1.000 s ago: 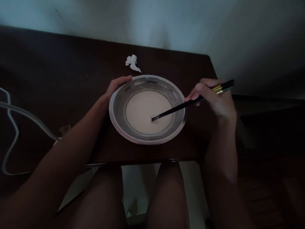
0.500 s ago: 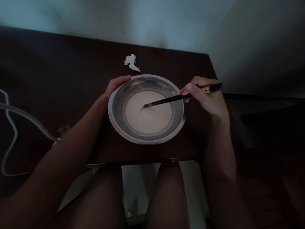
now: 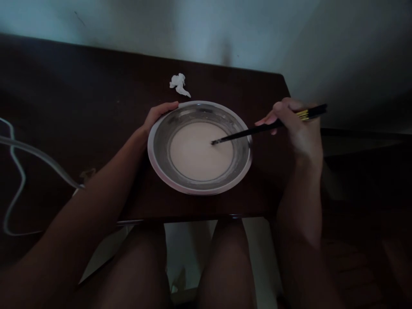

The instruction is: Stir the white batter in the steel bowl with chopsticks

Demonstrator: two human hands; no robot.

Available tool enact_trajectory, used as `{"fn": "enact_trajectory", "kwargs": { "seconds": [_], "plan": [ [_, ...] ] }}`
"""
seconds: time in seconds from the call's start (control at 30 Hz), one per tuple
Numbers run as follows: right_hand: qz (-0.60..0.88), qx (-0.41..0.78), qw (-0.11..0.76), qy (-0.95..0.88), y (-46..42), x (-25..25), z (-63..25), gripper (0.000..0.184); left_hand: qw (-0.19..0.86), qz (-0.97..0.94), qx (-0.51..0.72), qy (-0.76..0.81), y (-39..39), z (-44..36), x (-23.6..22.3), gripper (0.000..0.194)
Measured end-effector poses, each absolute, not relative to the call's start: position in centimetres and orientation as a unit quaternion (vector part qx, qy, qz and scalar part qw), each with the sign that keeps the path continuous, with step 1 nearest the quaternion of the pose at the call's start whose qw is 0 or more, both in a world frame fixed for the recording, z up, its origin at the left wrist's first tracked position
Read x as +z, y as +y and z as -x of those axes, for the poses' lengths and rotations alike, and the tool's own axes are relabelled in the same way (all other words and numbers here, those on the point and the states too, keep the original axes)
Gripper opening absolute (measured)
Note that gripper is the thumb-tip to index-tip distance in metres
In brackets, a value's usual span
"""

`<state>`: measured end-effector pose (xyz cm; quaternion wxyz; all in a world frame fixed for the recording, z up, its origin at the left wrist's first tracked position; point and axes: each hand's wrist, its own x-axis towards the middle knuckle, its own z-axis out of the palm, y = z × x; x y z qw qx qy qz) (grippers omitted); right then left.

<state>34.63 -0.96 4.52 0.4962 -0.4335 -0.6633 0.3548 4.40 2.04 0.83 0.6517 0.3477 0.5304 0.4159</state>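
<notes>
A wide metal bowl stands on the dark table, with a pale, milky liquid in its bottom. My left hand grips the bowl's rim at the far left, its fingers lying along the outside and partly hidden. Black chopsticks with gold bands near the top are pinched in my right hand, to the right of the bowl. They slant down to the left over the rim, and their wet-looking tips are at the liquid's surface, right of its middle.
A crumpled white tissue lies behind the bowl. White cables run across the table at the left, partly behind my left forearm. The wall borders the table's back, and the front edge is above my legs.
My right hand has moved to the right with the chopsticks, drawing their tips from the liquid's middle toward its right side. The left hand still holds the bowl, which has barely shifted in view.
</notes>
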Motion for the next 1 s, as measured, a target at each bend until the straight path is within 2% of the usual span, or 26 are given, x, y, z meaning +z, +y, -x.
{"fn": "enact_trajectory", "kwargs": {
  "seconds": [0.2, 0.4, 0.6, 0.8, 0.93, 1.0],
  "plan": [
    [0.384, 0.418, 0.437, -0.697, -0.96, 4.34, -34.14, 0.035, 0.641, -0.341, 0.418, 0.546, 2.08, -4.5, 0.87, 0.033],
    [0.434, 0.364, 0.495, -0.659, -1.12, 4.42, -34.95, 0.037, 0.641, -0.367, 0.41, 0.535, 2.07, -4.26, 0.71, 0.033],
    [0.386, 0.422, 0.433, -0.696, -0.93, 4.3, -34.09, 0.034, 0.639, -0.366, 0.415, 0.534, 1.96, -4.55, 0.74, 0.035],
    [0.416, 0.366, 0.505, -0.662, -1.22, 4.55, -34.79, 0.037, 0.645, -0.347, 0.413, 0.54, 2.16, -4.4, 0.65, 0.033],
    [0.385, 0.422, 0.438, -0.694, -1.25, 4.48, -34.22, 0.034, 0.65, -0.343, 0.422, 0.531, 2.1, -4.41, 0.68, 0.03],
    [0.38, 0.421, 0.432, -0.701, -0.97, 4.28, -33.98, 0.032, 0.659, -0.338, 0.421, 0.524, 2.09, -4.42, 0.64, 0.031]
  ]
}}
